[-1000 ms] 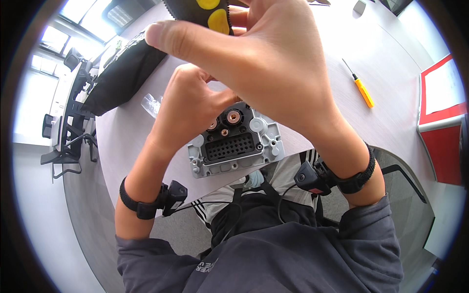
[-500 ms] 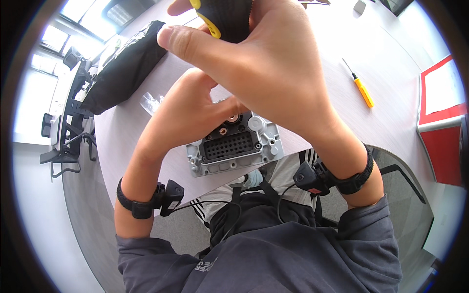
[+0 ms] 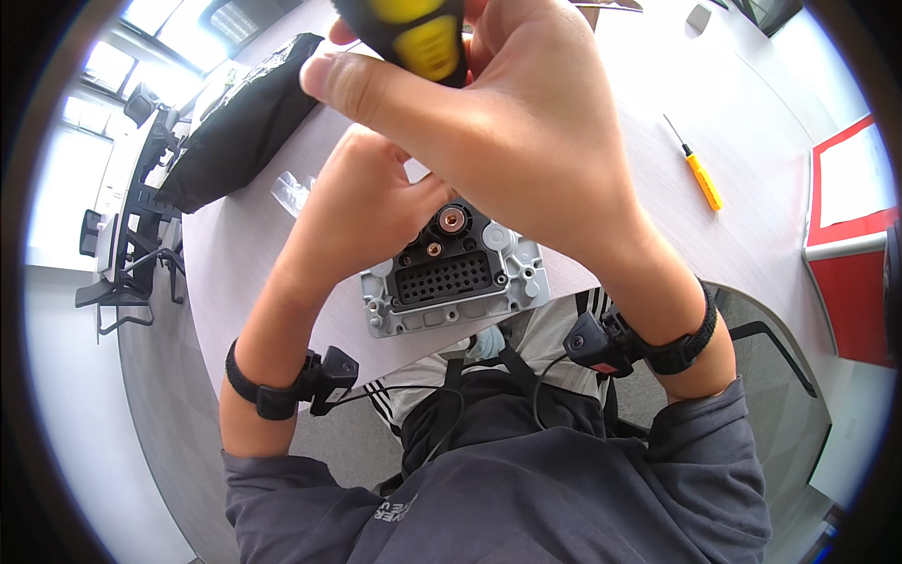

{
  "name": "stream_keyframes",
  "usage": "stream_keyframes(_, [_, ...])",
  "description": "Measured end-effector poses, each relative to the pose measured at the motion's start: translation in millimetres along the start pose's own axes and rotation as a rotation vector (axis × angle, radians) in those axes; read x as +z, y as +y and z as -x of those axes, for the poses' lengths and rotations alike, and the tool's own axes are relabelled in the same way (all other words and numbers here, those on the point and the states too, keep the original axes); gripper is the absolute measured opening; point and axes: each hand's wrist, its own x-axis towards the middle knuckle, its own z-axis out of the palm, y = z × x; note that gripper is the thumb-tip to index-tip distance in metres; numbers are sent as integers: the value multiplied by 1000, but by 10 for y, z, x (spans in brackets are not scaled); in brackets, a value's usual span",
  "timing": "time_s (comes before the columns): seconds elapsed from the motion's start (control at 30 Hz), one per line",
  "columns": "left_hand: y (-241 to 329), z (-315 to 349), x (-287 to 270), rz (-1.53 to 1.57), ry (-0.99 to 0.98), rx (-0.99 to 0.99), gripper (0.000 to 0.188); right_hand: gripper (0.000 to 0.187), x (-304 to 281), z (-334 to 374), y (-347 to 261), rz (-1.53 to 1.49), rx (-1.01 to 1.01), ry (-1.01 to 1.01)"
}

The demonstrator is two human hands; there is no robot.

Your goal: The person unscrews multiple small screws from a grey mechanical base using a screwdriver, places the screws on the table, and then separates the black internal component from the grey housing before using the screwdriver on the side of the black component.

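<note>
A grey metal housing with a black multi-hole connector block (image 3: pixel 446 279) and copper-coloured round terminals lies on the table near its front edge. My right hand (image 3: pixel 517 141) is raised above its far side, fingers wrapped round a thick black-and-yellow tool handle (image 3: pixel 425 42). The tool's working end is hidden below the hand. Beneath and to the left, my left hand (image 3: pixel 371 202) is closed at the housing's far left side, thumb and finger drawn together. The right hand covers its fingertips, so what they hold does not show.
A yellow-handled screwdriver (image 3: pixel 703 180) lies on the table to the right. A black bag (image 3: pixel 240 132) and a small clear plastic bag (image 3: pixel 291 193) are at the left. Cameras are strapped to both forearms. A red-and-white panel stands at the right edge.
The tool handle has turned in my right hand, showing more of its yellow faces. My left thumb has drawn back slightly to the left, uncovering the larger copper terminal.
</note>
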Motion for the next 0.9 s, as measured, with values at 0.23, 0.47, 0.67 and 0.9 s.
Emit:
stream_keyframes(0.23, [57, 6, -9, 173, -90, -183, 30, 36, 10, 40, 48, -65, -11, 20])
stream_keyframes(0.47, [26, -43, -4, -112, -16, 41, 27, 37, -51, -7, 259, 126, -361, 1])
stream_keyframes(0.67, [30, -25, -75, -113, -97, -95, 23, 38, 73, -2, -97, 108, 48, 52])
stream_keyframes(0.9, [-48, -31, -20, -20, 21, 15, 29, 39, -207, -21, 214, -25, -30, -224])
